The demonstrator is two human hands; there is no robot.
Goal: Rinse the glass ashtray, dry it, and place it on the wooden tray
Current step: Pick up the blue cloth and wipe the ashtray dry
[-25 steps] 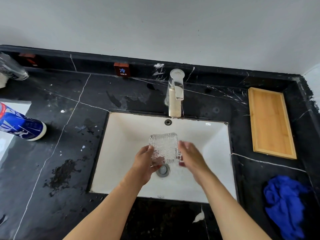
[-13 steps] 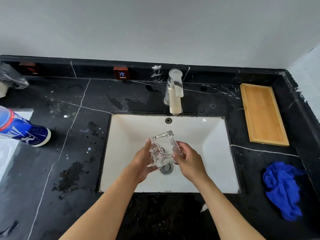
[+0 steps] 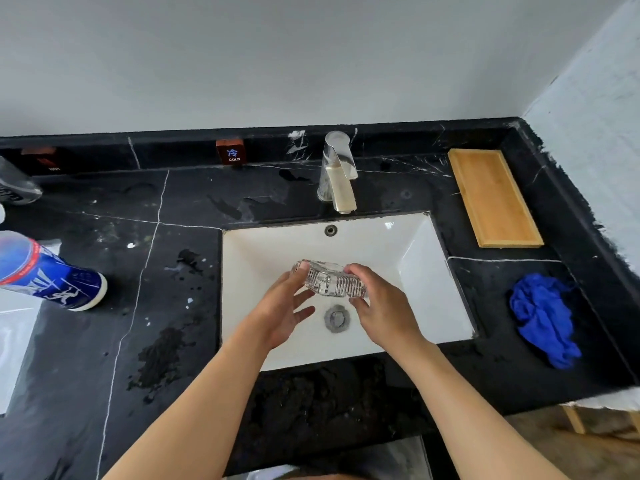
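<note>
My left hand (image 3: pixel 282 311) and my right hand (image 3: pixel 382 306) are both bare: I wear no gloves, rings, watch or bracelet. My forearms are bare too, uncovered from the wrists back to the lower edge of the view, with no sleeve or cuff showing. My fingernails are short and plain.

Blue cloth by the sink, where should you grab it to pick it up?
Pinch the cloth at its bunched upper part, coming from above with the right hand, probably. It lies crumpled on the counter right of the sink, so raised folds give something to grip. Both hands hold the ashtray now, so one must let go first.
</note>
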